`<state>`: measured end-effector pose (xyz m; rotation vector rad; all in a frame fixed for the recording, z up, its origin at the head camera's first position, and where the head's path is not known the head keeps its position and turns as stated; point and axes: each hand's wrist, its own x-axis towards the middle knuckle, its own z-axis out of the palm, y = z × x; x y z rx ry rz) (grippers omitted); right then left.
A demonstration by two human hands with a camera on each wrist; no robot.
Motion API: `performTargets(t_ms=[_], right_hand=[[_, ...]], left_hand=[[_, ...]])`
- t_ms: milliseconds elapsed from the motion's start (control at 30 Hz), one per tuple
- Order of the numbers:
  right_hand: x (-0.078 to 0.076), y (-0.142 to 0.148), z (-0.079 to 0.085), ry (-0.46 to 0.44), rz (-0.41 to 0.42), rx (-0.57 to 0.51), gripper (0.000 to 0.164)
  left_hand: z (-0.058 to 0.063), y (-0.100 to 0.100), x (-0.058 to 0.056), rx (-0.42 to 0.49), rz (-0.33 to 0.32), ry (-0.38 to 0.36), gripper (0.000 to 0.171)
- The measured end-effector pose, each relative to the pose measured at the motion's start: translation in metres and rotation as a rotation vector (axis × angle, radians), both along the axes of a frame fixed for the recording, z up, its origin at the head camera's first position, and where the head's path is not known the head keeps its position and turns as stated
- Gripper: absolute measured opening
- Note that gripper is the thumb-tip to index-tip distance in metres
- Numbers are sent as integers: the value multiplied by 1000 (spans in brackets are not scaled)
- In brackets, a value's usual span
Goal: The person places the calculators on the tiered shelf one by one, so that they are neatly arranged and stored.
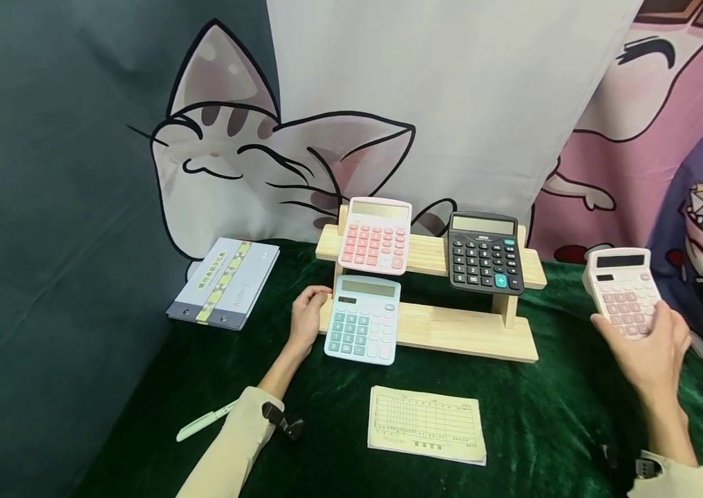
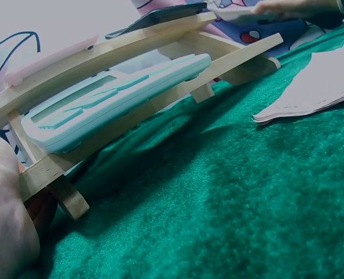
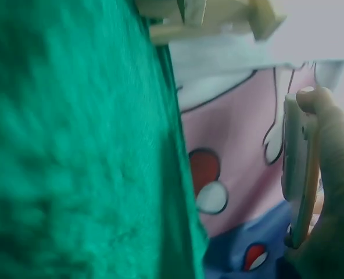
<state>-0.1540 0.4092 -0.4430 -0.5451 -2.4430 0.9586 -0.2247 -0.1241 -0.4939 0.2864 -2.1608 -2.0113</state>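
In the head view my right hand [image 1: 656, 353] holds a white calculator with pale pink keys [image 1: 627, 294], gripped by its lower part to the right of a two-tier wooden display rack [image 1: 469, 335]. The right wrist view shows that calculator [image 3: 298, 168] edge-on, with the thumb along it. My left hand [image 1: 307, 318] grips the left end of the rack; some fingers are hidden behind the wood. Leaning on the lower tier is a light blue calculator [image 1: 362, 319]. On the upper tier stand a pink-keyed calculator [image 1: 376, 235] and a black calculator [image 1: 484, 252].
A slip pad [image 1: 427, 424] lies in front of the rack on the green velvet cloth [image 1: 320, 443]. To the left are a grey-white notebook [image 1: 227, 282] and a pale green pen [image 1: 202, 423], partly covered by my left sleeve. Behind hangs a printed curtain [image 1: 451, 90].
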Motion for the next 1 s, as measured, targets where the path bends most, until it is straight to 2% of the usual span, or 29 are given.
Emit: performTargets(t_ms=[167,333,467,567,767,1000], right_hand=[[12,-22,14,46,67,40,102],[31,-38,28,41,138,63,103],[45,-50,35,77,210,86,102],[54,-59,38,96,268,99,103],[78,-70,39,67,345,124,110],[89,-82,34,49,468,176,116]], left_hand=[[-1,-3,1,15,15,-1,23],[-1,-1,0,9,-3,4,24],[-1,-1,-1,3,-1,3,24],[-1,-2,-1,2,7,7,24],[1,0,-3,1,-7,-1,24],[-1,-1,-5,13,-3,15,24]])
